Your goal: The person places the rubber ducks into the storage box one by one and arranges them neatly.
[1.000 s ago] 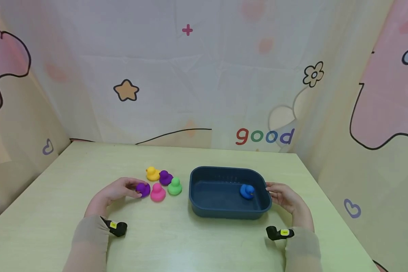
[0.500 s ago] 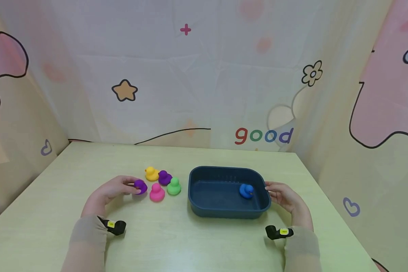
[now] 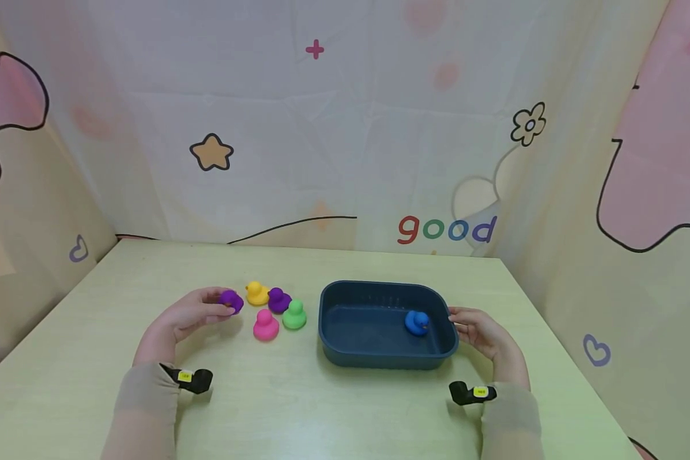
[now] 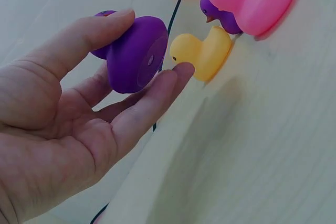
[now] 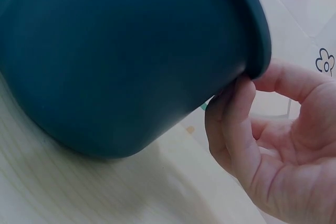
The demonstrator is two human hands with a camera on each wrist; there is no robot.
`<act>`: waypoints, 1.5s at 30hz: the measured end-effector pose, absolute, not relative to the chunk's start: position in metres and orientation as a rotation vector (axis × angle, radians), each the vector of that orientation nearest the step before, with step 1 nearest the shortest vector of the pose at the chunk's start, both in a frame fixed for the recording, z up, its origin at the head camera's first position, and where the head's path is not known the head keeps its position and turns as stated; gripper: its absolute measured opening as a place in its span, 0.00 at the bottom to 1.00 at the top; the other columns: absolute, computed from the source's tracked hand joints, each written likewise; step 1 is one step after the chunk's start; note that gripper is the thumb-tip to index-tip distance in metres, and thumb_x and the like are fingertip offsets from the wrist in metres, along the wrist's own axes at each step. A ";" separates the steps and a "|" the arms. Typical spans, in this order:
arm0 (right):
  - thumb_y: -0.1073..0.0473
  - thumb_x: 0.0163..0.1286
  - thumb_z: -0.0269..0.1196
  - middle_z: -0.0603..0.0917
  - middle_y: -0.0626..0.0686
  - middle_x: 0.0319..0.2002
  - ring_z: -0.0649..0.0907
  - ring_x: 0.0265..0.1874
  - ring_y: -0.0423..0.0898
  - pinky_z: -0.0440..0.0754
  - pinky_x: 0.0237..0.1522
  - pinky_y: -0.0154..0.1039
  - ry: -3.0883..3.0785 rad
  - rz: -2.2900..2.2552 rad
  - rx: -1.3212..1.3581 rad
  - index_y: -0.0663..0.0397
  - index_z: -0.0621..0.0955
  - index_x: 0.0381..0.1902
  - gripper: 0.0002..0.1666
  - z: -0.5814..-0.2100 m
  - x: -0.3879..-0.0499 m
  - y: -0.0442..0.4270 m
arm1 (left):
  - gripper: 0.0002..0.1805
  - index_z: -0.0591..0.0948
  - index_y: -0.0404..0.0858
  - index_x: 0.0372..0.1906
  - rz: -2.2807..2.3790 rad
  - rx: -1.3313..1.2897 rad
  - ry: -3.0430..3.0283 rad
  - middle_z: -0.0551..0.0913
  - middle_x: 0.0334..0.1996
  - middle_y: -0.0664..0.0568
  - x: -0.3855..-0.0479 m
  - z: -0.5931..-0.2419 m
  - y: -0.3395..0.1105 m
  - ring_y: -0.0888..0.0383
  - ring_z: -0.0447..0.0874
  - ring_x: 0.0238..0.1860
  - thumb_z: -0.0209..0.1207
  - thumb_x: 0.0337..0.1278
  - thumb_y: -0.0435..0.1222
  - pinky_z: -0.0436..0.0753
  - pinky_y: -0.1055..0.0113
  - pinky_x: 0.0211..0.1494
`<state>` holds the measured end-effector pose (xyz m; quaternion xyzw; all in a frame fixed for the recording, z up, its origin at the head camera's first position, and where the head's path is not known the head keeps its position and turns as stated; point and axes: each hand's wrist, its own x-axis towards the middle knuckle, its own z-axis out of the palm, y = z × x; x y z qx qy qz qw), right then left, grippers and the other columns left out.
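A purple rubber duck (image 4: pixel 137 55) is pinched between the thumb and fingers of my left hand (image 3: pixel 194 313), lifted off the table, its flat base showing in the left wrist view. Just right of it stand yellow (image 3: pixel 257 294), second purple (image 3: pixel 278 300), pink (image 3: pixel 266 326) and green (image 3: pixel 294 315) rubber ducks in a loose group. My right hand (image 3: pixel 485 335) holds the right end of a dark blue basin (image 3: pixel 374 360) at the rim, with curled fingers under the lip in the right wrist view; part of that grip is hidden. Inside the basin sits a blue rubber duck (image 3: pixel 417 323).
Everything stands on a pale wooden table (image 3: pixel 322 415). Behind it and along both sides hangs a printed curtain (image 3: pixel 345 140). Each wrist carries a small black camera, one on the left wrist (image 3: pixel 195 381) and one on the right wrist (image 3: pixel 466 393).
My left hand has raised the purple duck and drawn it left and backward, away from the pink one. The right hand and basin keep their places.
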<state>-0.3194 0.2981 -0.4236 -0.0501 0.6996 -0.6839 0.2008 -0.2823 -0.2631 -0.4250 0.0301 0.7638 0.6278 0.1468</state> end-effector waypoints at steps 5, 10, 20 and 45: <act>0.65 0.74 0.48 0.83 0.41 0.39 0.84 0.34 0.33 0.83 0.41 0.26 1.953 -1.908 -0.137 0.80 0.50 0.71 0.36 -0.424 -0.320 0.298 | 0.37 0.56 0.23 0.71 1.863 0.066 2.187 0.64 0.65 0.29 -0.283 -0.426 -0.263 0.62 0.79 0.49 0.60 0.63 0.32 0.81 0.69 0.57; 0.65 0.74 0.48 0.83 0.41 0.39 0.84 0.34 0.33 0.83 0.40 0.26 1.952 -1.911 -0.140 0.81 0.50 0.70 0.35 -0.424 -0.319 0.298 | 0.38 0.55 0.24 0.73 1.925 0.030 2.165 0.63 0.67 0.28 -0.284 -0.427 -0.264 0.65 0.80 0.47 0.59 0.64 0.31 0.81 0.71 0.56; 0.65 0.74 0.49 0.83 0.41 0.39 0.84 0.33 0.33 0.83 0.40 0.26 1.949 -1.918 -0.132 0.80 0.51 0.70 0.35 -0.425 -0.320 0.298 | 0.39 0.53 0.28 0.75 2.024 -0.043 2.127 0.58 0.70 0.28 -0.285 -0.424 -0.263 0.68 0.81 0.44 0.59 0.65 0.32 0.81 0.72 0.56; 0.65 0.74 0.49 0.84 0.42 0.38 0.84 0.34 0.34 0.84 0.41 0.27 1.929 -1.928 -0.128 0.79 0.55 0.69 0.33 -0.423 -0.317 0.298 | 0.39 0.54 0.30 0.75 2.167 -0.064 2.030 0.66 0.66 0.34 -0.283 -0.411 -0.250 0.70 0.84 0.43 0.60 0.64 0.31 0.72 0.64 0.64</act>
